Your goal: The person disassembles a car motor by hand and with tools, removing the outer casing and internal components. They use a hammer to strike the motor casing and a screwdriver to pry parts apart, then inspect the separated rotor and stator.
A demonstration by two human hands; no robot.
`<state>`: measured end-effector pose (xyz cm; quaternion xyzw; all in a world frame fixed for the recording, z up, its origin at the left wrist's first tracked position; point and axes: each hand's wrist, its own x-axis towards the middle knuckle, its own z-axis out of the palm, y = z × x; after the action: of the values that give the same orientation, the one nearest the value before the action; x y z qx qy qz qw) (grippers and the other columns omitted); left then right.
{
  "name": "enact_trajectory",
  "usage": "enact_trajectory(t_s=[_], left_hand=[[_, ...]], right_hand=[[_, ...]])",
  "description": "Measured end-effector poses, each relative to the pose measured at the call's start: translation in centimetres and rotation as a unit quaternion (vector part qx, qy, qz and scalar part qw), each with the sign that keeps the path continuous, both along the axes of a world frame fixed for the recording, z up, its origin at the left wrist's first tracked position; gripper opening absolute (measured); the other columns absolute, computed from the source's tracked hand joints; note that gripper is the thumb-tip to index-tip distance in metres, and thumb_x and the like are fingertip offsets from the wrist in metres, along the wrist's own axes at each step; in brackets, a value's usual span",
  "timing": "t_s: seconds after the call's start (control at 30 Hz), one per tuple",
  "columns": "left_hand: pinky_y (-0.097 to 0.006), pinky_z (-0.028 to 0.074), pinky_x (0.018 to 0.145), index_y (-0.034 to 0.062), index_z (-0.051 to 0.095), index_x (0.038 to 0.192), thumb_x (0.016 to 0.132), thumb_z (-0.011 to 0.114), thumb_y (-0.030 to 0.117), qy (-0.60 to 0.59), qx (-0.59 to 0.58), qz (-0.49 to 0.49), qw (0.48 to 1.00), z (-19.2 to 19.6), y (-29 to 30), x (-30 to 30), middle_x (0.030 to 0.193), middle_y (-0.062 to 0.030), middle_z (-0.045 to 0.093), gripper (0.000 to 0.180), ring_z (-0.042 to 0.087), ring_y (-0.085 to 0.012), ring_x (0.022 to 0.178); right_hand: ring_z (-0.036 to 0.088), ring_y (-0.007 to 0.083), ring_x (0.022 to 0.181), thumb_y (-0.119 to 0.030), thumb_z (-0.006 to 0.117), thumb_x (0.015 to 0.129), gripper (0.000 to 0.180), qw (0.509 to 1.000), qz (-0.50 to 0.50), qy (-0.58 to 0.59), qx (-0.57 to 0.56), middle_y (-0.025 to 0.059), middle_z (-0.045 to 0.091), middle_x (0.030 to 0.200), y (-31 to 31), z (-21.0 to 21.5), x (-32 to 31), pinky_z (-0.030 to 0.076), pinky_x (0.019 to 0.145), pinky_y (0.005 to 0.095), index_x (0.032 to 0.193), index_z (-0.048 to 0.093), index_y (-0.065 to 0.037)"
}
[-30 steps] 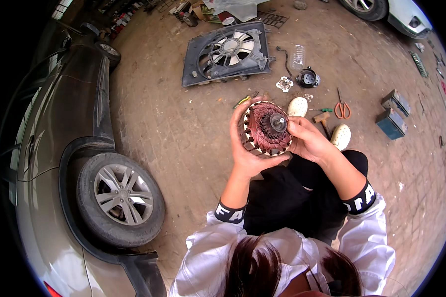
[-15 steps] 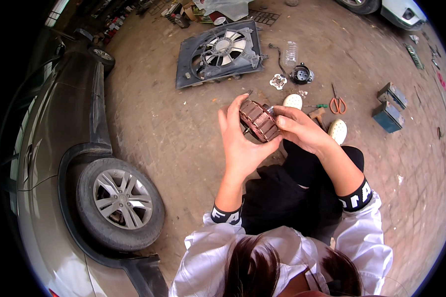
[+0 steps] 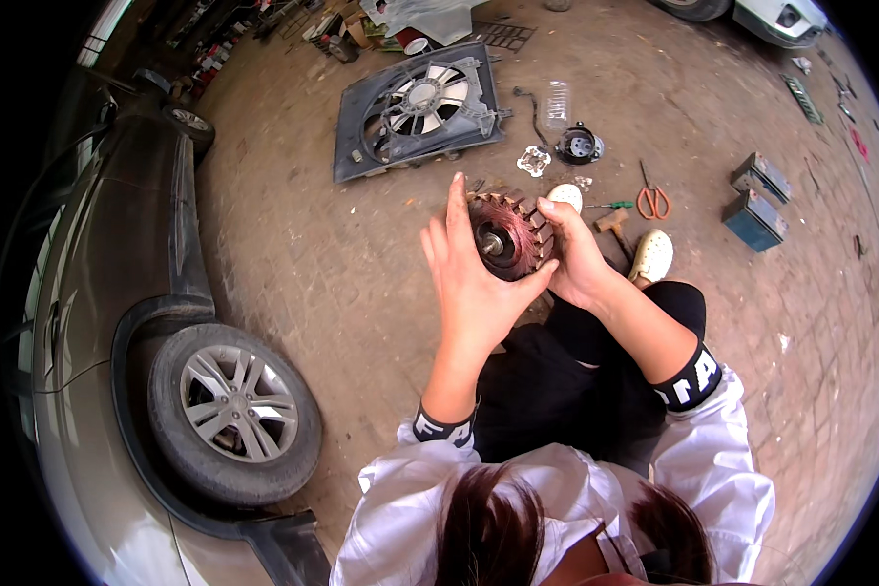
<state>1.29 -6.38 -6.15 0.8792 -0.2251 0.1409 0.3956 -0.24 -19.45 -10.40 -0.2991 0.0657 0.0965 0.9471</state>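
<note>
Between my two hands is a motor armature, a round slotted core with reddish copper windings and a metal shaft end at its centre. Its wound face is turned up toward me. My left hand cradles it from the left and below, the thumb pressed along the lower rim and the index finger stretched up beside it. At the right rim, my right hand grips with thumb and fingers; some of those fingers are hidden behind the core. Both hands hold the armature in the air above my knees.
A radiator fan in a black shroud lies ahead on the brick floor. Near my shoes are a black motor housing, orange-handled scissors and a hammer. Two batteries stand right; a car wheel is close on the left.
The armature has been turned in my hands: its slotted side faced me before, and now its wound end with the shaft does. The view has shifted slightly.
</note>
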Motion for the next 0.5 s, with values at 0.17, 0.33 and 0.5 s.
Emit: enact_trajectory(t_s=[0.17,0.33,0.5], left_hand=[[-0.045,0.039,0.094,0.0014,0.038,0.141,0.049,0.088,0.024,-0.056,0.025,-0.011,0.998,-1.4,-0.3,0.2,0.114,-0.0176,0.052,0.107,0.045,-0.0347,0.105],[-0.045,0.039,0.094,0.0025,0.041,0.140,0.049,0.088,0.024,-0.058,0.037,-0.007,0.998,-1.4,-0.5,0.0,0.113,-0.0164,0.054,0.104,0.045,-0.0336,0.105],[-0.045,0.039,0.095,0.0032,0.041,0.141,0.049,0.088,0.026,-0.057,0.030,-0.022,0.998,-1.0,-0.4,-0.1,0.112,-0.0156,0.056,0.106,0.046,-0.0333,0.105]], right_hand=[[0.057,0.0217,0.114,-0.044,0.046,0.097,0.051,1.000,-0.009,-0.018,0.008,0.0114,0.058,0.123,-0.4,-0.8,0.1,0.047,0.099,0.0389,0.128,0.051,-0.003],[0.060,0.0224,0.112,-0.050,0.043,0.098,0.057,0.999,-0.029,0.005,-0.022,0.0131,0.060,0.125,0.2,-0.2,0.0,0.048,0.100,0.0393,0.130,0.051,-0.003],[0.055,0.0227,0.118,-0.052,0.046,0.096,0.060,1.000,-0.005,0.015,-0.017,0.0137,0.055,0.128,0.0,-0.6,0.0,0.045,0.103,0.0396,0.132,0.048,-0.004]])
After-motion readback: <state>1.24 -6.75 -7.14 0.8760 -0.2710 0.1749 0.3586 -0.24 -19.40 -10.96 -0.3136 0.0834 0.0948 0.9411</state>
